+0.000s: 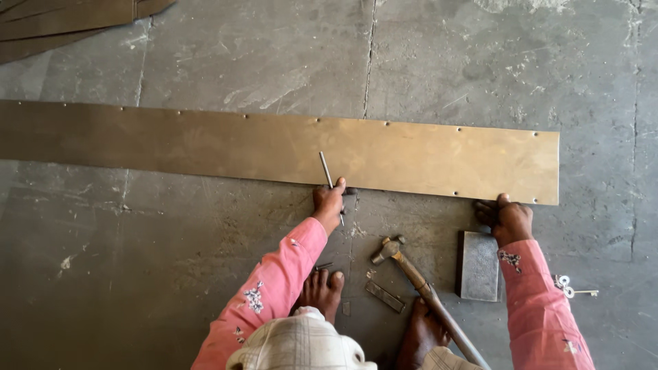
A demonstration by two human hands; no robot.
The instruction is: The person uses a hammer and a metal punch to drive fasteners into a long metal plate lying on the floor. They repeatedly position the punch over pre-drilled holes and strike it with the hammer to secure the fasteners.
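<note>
Along the near edge of the long brass-coloured metal strip (274, 147), flat on the concrete floor (205, 62): left hand (329, 202) clenched around a thin steel punch (326, 169), tip resting on the strip. Right hand (510, 219) further right along that same edge, fingers pressed flat on the strip's corner, grasping nothing. Small holes already dotted along both long edges of the strip, with a gap at the punch, so probably well along but not done. Hammer (418, 281) lying untouched just below the strip, between the hands; grey steel block (478, 266) beside it. Strip looked dull, thin, lightly scuffed.
</note>
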